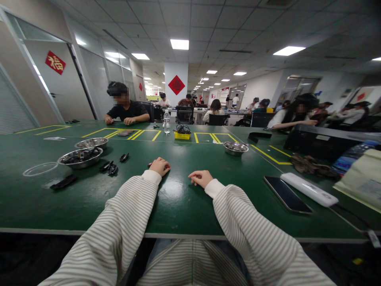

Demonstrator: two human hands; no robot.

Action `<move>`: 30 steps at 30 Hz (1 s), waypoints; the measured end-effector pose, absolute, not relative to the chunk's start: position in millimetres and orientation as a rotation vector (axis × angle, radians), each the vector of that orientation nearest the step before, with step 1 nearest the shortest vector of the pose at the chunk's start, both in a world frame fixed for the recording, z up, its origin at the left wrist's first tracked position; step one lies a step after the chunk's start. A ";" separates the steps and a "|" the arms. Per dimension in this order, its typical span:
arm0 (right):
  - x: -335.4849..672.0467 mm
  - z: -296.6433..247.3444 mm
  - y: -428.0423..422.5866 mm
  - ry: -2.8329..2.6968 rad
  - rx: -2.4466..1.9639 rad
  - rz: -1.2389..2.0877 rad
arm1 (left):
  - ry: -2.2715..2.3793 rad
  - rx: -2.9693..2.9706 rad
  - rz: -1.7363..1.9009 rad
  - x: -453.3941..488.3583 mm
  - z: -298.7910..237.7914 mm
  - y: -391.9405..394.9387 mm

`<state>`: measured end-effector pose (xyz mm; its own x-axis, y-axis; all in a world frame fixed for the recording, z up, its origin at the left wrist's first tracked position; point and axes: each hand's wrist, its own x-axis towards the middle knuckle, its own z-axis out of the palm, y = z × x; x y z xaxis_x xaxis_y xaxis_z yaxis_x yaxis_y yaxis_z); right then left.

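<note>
My left hand [160, 166] rests palm down on the green table [178, 202], its fingers curled. A small dark piece with a touch of red [149, 164] peeks out at its left side; the hand hides the rest, and I cannot make out what it is. Across a short gap, my right hand [201, 178] is held low with fingers bent and drawn together, nothing visible in them. Left of my left hand lie several black plastic parts [112, 169]. Beyond them a metal bowl [80, 164] holds more black parts, with a second metal bowl [102, 143] behind it.
A third metal bowl [235, 153] stands to the right. A phone [287, 194] and a white elongated device [309, 190] lie near my right arm. Farther back are a yellow tray [182, 136] with black cables and a plastic bottle [167, 123]. A person [126, 111] sits opposite.
</note>
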<state>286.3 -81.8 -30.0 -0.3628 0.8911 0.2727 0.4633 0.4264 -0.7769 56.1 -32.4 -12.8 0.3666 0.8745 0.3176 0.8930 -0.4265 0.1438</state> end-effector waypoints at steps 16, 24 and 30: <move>288.5 -31.2 -79.1 -1.932 -1.086 0.554 | -1.926 -3.227 -1.738 131.3 -29.8 -69.6; 287.1 -27.9 -83.0 -1.904 -1.070 0.573 | -1.910 -3.217 -1.765 130.4 -28.0 -70.8; 286.9 -24.7 -86.4 -1.863 -1.049 0.587 | -1.866 -3.247 -1.731 128.8 -26.6 -71.2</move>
<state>286.9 -86.4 -24.7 -0.2439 0.8483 0.4700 0.4252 0.5291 -0.7343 128.8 -71.2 -26.6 0.4087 0.9025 0.1361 0.2037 -0.2356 0.9503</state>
